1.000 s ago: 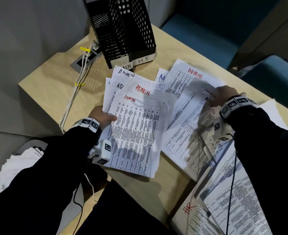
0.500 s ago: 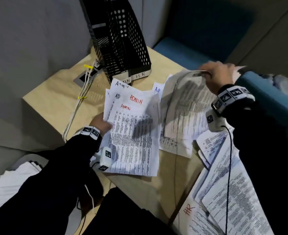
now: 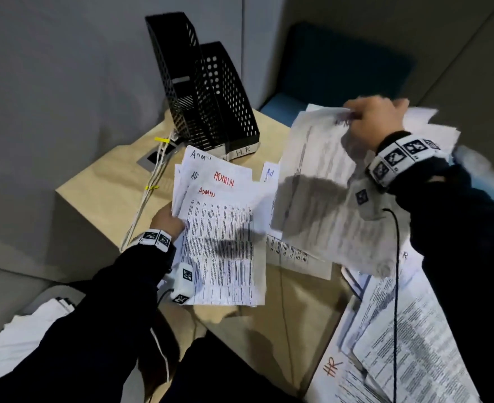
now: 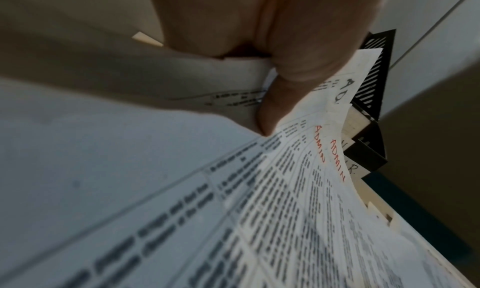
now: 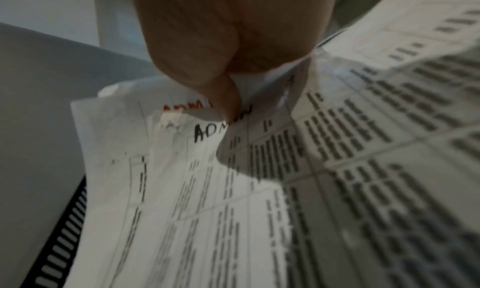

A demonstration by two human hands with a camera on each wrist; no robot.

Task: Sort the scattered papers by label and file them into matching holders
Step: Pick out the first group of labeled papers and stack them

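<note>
My left hand (image 3: 167, 221) grips the left edge of a fanned stack of ADMIN sheets (image 3: 222, 245), thumb on top (image 4: 283, 99), low over the wooden table (image 3: 103, 199). My right hand (image 3: 374, 123) pinches the top edge of several ADMIN-labelled sheets (image 3: 321, 199) and holds them in the air, right of the stack; in the right wrist view the thumb (image 5: 221, 86) covers part of the label on those sheets (image 5: 207, 189). Two black mesh file holders (image 3: 211, 97) stand at the table's far edge; the right one (image 3: 244, 149) is labelled HR, the left label is partly hidden.
More sheets lie under the lifted ones (image 3: 295, 254). A pile with an HR sheet (image 3: 385, 359) covers the near right. White cables (image 3: 149, 187) run down the table's left side. Loose papers (image 3: 21, 338) lie lower left. A blue seat (image 3: 327, 71) stands behind.
My right hand has picked up sheets from the table's right side and raised them into the air. My left hand keeps holding the ADMIN stack in place.
</note>
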